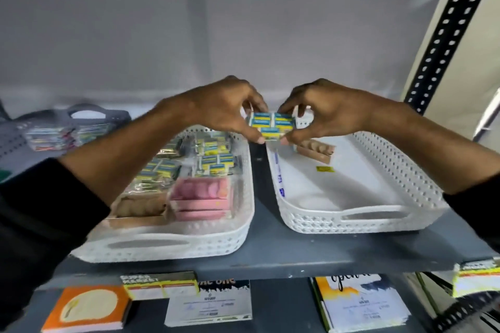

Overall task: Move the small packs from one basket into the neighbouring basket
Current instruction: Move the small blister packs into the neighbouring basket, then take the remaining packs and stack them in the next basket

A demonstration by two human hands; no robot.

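Two white perforated baskets stand side by side on a grey shelf. The left basket holds several blue-and-yellow small packs, pink boxes and a brown box. The right basket holds a brown box and a yellow label. A blue-and-yellow pack bundle is held in the air over the gap between the baskets. My left hand pinches its left side. My right hand pinches its right side.
A grey basket with colourful packs stands at the far left. A black perforated shelf post rises at the right. Notebooks and shelf labels sit on the shelf below. A shelf board runs overhead.
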